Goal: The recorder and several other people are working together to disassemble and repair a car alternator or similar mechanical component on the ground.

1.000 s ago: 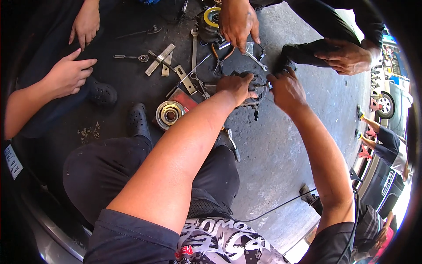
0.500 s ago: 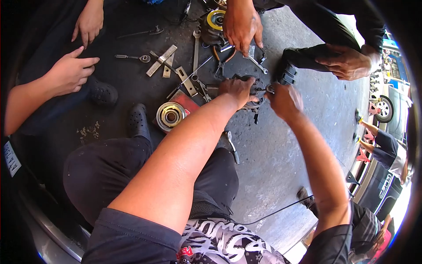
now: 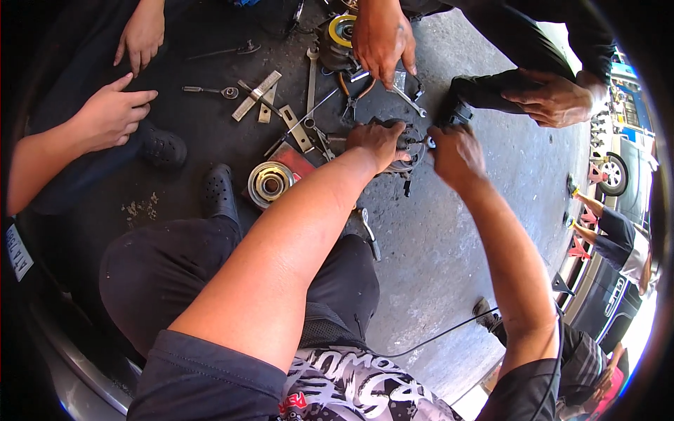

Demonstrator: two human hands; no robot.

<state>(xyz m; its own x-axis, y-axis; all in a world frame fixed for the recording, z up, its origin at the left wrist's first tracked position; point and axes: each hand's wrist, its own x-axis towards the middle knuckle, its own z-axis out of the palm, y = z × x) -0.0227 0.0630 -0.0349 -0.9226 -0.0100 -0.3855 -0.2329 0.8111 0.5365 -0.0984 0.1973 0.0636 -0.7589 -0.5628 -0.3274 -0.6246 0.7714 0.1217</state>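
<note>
On the floor in front of me lies a round, dark metal machine part with bolts on its face. My left hand is closed over its left side, pressing it down, and hides much of it. My right hand grips a wrench; only the wrench's bright end shows, at the part's right edge. Whether that end sits on a bolt, I cannot tell. Above the part another person's hand reaches down over a second wrench, with orange-handled pliers beside it.
To the left are a metal pulley on a red thing, a ratchet, flat metal bars and a long wrench. Another ratchet lies by my knee. A yellow-ringed machine part stands at the back. People crouch left and right.
My right hand has swung slightly away from me and to the right with the wrench. My left hand stays on the machine part. The other person's hand has shifted slightly left.
</note>
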